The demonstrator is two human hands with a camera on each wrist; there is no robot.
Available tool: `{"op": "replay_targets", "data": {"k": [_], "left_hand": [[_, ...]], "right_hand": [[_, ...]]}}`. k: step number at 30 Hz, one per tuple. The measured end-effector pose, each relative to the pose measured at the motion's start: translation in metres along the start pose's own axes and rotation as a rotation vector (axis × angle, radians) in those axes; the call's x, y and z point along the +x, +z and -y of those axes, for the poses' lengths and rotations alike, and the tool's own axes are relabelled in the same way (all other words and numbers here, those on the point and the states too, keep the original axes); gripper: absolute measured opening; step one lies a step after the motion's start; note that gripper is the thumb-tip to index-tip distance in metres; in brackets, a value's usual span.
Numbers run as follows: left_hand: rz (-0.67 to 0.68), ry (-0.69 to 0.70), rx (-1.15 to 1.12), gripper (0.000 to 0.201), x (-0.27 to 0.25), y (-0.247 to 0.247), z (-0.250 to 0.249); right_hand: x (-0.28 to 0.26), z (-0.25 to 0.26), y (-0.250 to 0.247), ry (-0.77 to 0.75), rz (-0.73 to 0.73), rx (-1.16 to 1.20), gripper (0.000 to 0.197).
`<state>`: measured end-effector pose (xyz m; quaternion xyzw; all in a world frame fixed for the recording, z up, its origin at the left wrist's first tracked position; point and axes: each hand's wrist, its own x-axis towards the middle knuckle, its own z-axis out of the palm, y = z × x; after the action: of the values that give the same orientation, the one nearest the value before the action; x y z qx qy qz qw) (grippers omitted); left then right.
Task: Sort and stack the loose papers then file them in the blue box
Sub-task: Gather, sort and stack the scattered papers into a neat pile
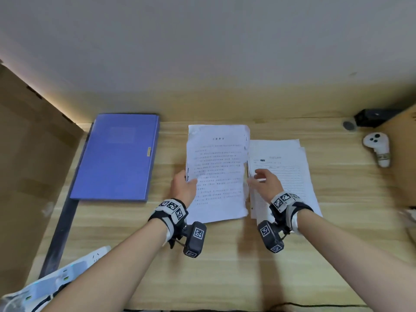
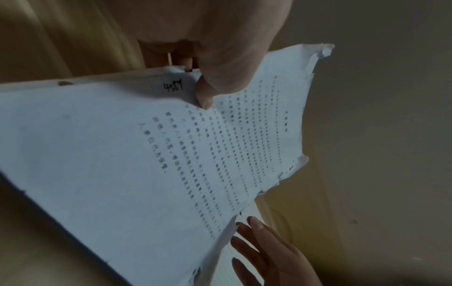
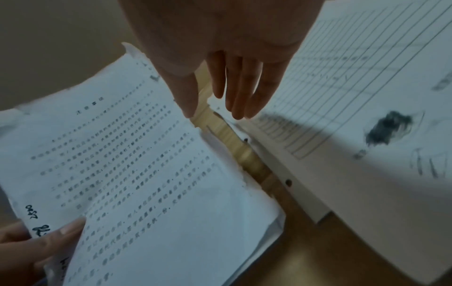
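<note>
A stack of printed text pages [image 1: 217,172] lies mid-desk, and my left hand [image 1: 183,186] pinches its left edge, thumb on top [image 2: 204,92]. In the right wrist view that same printed stack [image 3: 127,166] is lifted a little at its left side. Right of it lies a pile of lined forms [image 1: 286,174], also seen as the lined sheets [image 3: 342,108]. My right hand [image 1: 263,179] hovers over the gap between the two piles with fingers [image 3: 240,91] straight and holding nothing. The closed blue box [image 1: 117,156] lies flat at the left.
A cardboard panel [image 1: 29,167] stands at the left and another cardboard box [image 1: 405,158] at the right. A white controller [image 1: 378,147] lies at the back right. A white power strip [image 1: 74,269] sits at the front left. Bare desk [image 1: 225,266] stretches toward me.
</note>
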<state>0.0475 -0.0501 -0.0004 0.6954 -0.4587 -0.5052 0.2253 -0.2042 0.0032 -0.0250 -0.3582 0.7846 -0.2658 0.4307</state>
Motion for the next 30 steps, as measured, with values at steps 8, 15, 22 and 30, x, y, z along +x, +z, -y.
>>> {"op": "replay_targets", "data": {"k": [8,15,22,30], "left_hand": [[0.176,0.028,-0.052,0.018,-0.029,0.071,-0.055],[0.261,-0.053,-0.005,0.032,-0.041,0.143,-0.048],[0.241,-0.198,0.119,0.048,-0.047,0.187,-0.027],[0.116,-0.212,0.209,0.043,-0.032,0.176,-0.040]], "right_hand": [[-0.004,-0.019,-0.072,-0.073,0.028,0.193,0.021],[-0.005,-0.069,-0.124,-0.037,-0.083,0.192,0.011],[0.016,-0.113,-0.141,0.055,-0.056,0.047,0.020],[0.051,-0.118,-0.159,0.079,-0.175,-0.087,0.043]]}}
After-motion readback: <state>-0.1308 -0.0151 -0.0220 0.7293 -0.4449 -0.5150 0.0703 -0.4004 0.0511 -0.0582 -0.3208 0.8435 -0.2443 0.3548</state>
